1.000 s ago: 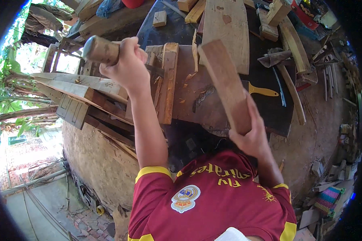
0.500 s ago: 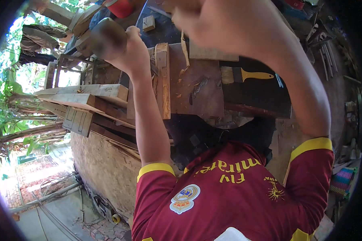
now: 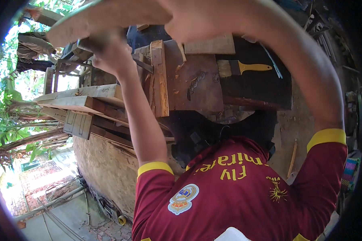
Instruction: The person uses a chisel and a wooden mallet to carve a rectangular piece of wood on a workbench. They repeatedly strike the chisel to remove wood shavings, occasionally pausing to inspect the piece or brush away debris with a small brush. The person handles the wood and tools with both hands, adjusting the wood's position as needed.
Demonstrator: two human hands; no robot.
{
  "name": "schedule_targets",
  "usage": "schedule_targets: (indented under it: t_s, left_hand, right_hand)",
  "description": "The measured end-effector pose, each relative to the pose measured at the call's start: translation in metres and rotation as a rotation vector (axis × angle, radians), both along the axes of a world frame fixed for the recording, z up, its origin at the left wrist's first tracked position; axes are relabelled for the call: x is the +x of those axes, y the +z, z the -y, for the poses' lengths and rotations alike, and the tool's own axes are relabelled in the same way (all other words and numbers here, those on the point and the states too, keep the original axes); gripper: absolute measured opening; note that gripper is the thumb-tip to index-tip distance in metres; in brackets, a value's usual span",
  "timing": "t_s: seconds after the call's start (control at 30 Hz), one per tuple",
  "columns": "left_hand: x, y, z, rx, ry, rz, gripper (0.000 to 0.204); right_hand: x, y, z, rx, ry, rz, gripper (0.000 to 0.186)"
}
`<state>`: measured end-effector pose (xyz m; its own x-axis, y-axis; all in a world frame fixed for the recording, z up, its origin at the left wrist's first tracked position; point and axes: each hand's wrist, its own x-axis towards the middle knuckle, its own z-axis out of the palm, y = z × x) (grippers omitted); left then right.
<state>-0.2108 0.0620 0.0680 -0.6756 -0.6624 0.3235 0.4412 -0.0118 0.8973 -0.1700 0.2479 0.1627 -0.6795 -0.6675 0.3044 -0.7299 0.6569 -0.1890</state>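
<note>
My right hand point(image 3: 199, 20) is raised at the top, closed around the end of a pale brown length of wood point(image 3: 112, 20). This piece stretches leftward above my left hand point(image 3: 114, 60). The fingers of my left hand are curled around a dark thing, smeared by motion, whose kind I cannot make out. A narrow grey strip point(image 3: 144, 66) shows just right of that hand; whether it belongs to the held thing is unclear. Beside it an upright wooden strip point(image 3: 159, 80) lies along the edge of a brown board point(image 3: 205, 94) strewn with shavings.
A paintbrush point(image 3: 251, 67) with a yellow handle lies on the dark tabletop point(image 3: 265, 90). Behind it is a pale flat board point(image 3: 211, 45). Long timbers point(image 3: 84, 102) are stacked at the left, above a small panelled wooden piece point(image 3: 77, 123).
My right hand has moved left and brought the length of wood into view over my left hand. The left hand has dropped slightly nearer, still gripping the dark thing.
</note>
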Motion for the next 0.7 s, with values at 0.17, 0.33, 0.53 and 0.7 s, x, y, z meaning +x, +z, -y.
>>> schedule_targets:
  t_s: [0.17, 0.33, 0.53, 0.7]
  left_hand:
    - [-0.006, 0.005, -0.026, -0.175, -0.034, 0.012, 0.018]
    - [-0.008, -0.005, -0.009, -0.205, 0.016, 0.023, 0.017]
    - [0.010, 0.007, 0.006, 0.088, -0.060, 0.044, 0.025]
    - [0.036, 0.010, 0.036, 0.296, -0.099, -0.120, 0.031]
  right_hand:
    - [0.014, 0.003, -0.015, 0.006, -0.047, -0.016, 0.070]
    - [0.005, -0.009, -0.009, -0.039, -0.007, -0.025, 0.070]
    - [0.018, -0.021, -0.019, -0.484, -0.105, -0.067, 0.070]
    - [0.028, -0.065, -0.036, -0.653, -0.203, 0.740, 0.079]
